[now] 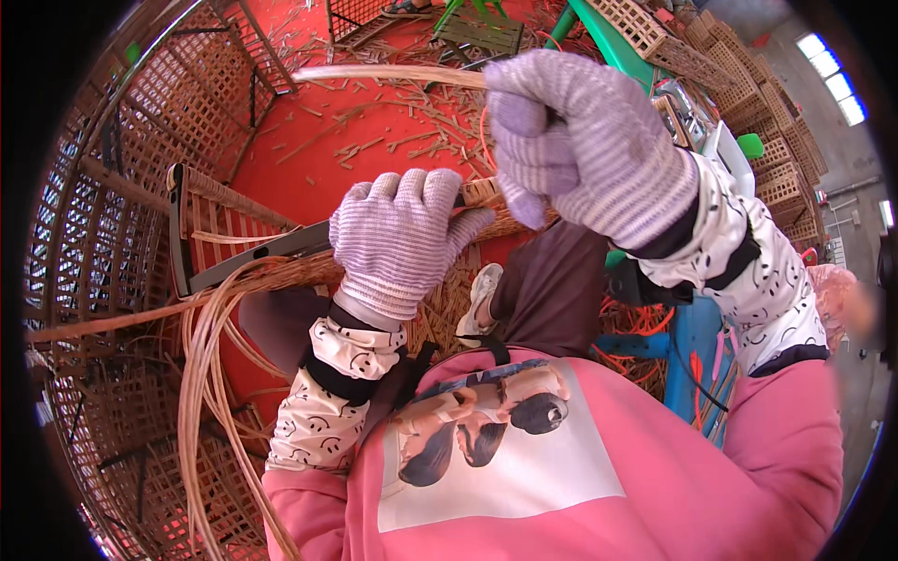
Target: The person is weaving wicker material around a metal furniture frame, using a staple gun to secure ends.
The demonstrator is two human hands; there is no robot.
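Observation:
My right hand (589, 150), in a striped lilac knit glove, is raised and closed on a flat tan rattan strip (393, 72), whose free part stretches out to the left. Lower down, my left hand (398, 238), gloved alike, wraps over the edge of a dark metal frame (271, 251) with its fingers on the far side. A thick braided rattan edging (290, 273) runs along that frame bar and passes under my left hand. From the frame's left end a bundle of long loose rattan strands (201, 393) hangs down beside my left sleeve.
Large woven lattice panels (178, 103) on metal frames stand at the left. Cut scraps (412, 140) litter the red floor (309, 145). A blue stand (690, 360) is close on my right, with orange cord near it. Stacked woven baskets (776, 173) and a green table (613, 42) stand at far right.

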